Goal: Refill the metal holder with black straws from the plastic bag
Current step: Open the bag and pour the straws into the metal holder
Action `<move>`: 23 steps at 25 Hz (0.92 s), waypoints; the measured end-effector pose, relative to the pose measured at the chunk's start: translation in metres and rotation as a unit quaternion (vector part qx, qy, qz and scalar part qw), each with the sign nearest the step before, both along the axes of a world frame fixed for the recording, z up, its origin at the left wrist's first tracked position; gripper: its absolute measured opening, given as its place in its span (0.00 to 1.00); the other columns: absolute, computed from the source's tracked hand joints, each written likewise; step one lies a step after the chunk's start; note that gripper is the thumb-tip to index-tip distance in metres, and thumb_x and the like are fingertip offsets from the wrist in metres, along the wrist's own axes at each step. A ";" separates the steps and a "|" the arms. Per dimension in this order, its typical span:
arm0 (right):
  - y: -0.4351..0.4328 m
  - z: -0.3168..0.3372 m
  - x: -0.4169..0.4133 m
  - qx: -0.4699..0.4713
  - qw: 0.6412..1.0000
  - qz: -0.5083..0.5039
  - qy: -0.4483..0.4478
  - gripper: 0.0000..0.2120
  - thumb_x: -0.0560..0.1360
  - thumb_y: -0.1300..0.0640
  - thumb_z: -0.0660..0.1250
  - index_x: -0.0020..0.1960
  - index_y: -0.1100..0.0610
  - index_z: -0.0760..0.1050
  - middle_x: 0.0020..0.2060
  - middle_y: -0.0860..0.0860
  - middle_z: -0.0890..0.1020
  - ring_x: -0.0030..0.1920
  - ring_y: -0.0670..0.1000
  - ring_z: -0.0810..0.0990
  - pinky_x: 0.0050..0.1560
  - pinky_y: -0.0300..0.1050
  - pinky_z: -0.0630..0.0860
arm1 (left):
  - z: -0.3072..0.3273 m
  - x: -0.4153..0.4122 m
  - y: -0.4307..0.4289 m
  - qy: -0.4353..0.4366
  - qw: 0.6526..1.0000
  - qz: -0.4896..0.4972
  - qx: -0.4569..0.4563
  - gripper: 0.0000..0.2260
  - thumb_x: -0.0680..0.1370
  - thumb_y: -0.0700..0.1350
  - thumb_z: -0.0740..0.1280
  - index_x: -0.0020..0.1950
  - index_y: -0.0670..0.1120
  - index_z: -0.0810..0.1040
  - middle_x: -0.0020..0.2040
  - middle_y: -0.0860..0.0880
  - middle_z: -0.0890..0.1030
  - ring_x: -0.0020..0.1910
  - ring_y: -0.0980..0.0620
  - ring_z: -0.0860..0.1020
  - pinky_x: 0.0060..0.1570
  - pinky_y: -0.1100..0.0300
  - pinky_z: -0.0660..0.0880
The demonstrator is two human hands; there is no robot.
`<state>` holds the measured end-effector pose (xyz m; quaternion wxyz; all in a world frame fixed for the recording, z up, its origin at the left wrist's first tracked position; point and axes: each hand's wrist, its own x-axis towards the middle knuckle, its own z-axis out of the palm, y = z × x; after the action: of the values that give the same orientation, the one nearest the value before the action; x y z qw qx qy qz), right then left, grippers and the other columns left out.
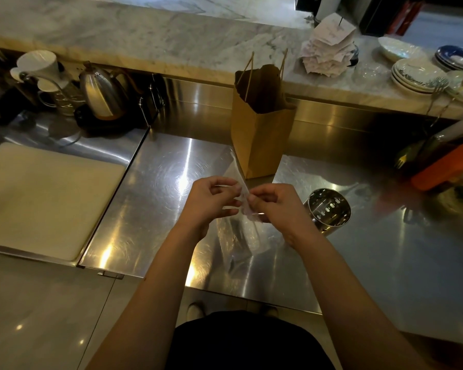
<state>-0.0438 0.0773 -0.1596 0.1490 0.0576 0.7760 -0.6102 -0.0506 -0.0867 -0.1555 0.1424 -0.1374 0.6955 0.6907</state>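
A clear plastic bag (238, 236) hangs over the steel counter (158, 188) between both hands. My left hand (209, 200) pinches its top edge from the left. My right hand (274, 205) pinches the same top edge from the right. The bag looks limp and see-through; I cannot make out black straws inside it. A perforated metal holder (329, 210) stands on the counter just right of my right hand, with no straws showing in it.
A brown paper bag (262, 121) stands upright behind the hands. A white cutting board (43, 198) lies at left, a kettle (100, 94) and mugs behind it. Stacked plates (417, 74) and paper receipts (329, 49) sit on the marble ledge at right. An orange item (446, 169) is at far right.
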 end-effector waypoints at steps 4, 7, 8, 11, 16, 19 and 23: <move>-0.002 0.007 0.000 -0.058 0.997 0.030 -0.034 0.10 0.77 0.66 0.65 0.51 0.54 0.81 0.47 0.56 0.85 0.48 0.54 0.85 0.51 0.50 0.82 | 0.000 -0.001 -0.002 -0.002 1.000 0.011 0.023 0.12 0.75 0.40 0.73 0.57 0.39 0.80 0.45 0.41 0.85 0.41 0.49 0.85 0.40 0.58 0.82; -0.004 0.008 -0.001 -0.083 0.995 0.037 -0.035 0.11 0.78 0.66 0.64 0.51 0.54 0.81 0.48 0.56 0.85 0.49 0.54 0.85 0.50 0.49 0.82 | -0.001 -0.002 -0.002 0.002 1.000 0.015 0.023 0.14 0.73 0.41 0.74 0.57 0.40 0.79 0.47 0.40 0.84 0.43 0.49 0.85 0.40 0.58 0.82; -0.005 0.008 -0.001 -0.085 0.995 0.041 -0.034 0.11 0.78 0.66 0.64 0.53 0.54 0.81 0.49 0.56 0.85 0.49 0.54 0.85 0.50 0.50 0.82 | -0.001 -0.003 -0.002 0.003 1.000 0.016 0.019 0.14 0.73 0.41 0.74 0.57 0.40 0.79 0.47 0.40 0.84 0.43 0.49 0.85 0.40 0.59 0.82; -0.006 0.008 -0.003 -0.085 0.995 0.047 -0.034 0.11 0.78 0.65 0.64 0.56 0.56 0.81 0.51 0.55 0.85 0.50 0.54 0.85 0.52 0.54 0.82 | -0.002 -0.004 -0.003 -0.002 0.999 0.028 0.026 0.13 0.73 0.41 0.74 0.56 0.40 0.79 0.48 0.40 0.84 0.43 0.49 0.85 0.39 0.60 0.81; -0.007 0.008 -0.007 -0.077 0.995 0.043 -0.047 0.12 0.77 0.63 0.67 0.59 0.57 0.79 0.53 0.56 0.83 0.53 0.54 0.84 0.54 0.56 0.81 | -0.006 -0.007 -0.007 -0.007 1.000 0.020 0.001 0.08 0.77 0.37 0.68 0.55 0.38 0.81 0.49 0.41 0.84 0.46 0.47 0.84 0.41 0.59 0.82; -0.010 0.009 -0.009 -0.064 0.997 0.035 -0.031 0.13 0.74 0.62 0.70 0.58 0.57 0.79 0.52 0.55 0.82 0.54 0.55 0.83 0.53 0.55 0.82 | -0.008 -0.008 -0.010 -0.021 0.999 0.010 0.041 0.09 0.77 0.34 0.68 0.56 0.38 0.81 0.49 0.40 0.84 0.47 0.46 0.85 0.44 0.58 0.82; -0.010 0.010 -0.013 -0.039 0.999 0.026 -0.008 0.16 0.74 0.59 0.72 0.61 0.57 0.78 0.53 0.52 0.82 0.55 0.52 0.82 0.54 0.52 0.81 | -0.005 -0.008 -0.011 -0.047 0.992 0.031 0.113 0.07 0.75 0.33 0.69 0.49 0.43 0.82 0.44 0.44 0.85 0.43 0.50 0.85 0.44 0.59 0.82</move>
<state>-0.0570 0.0673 -0.1500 0.1729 0.0368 0.7519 -0.6352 -0.0584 -0.0979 -0.1606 0.1682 -0.1739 0.6012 0.7616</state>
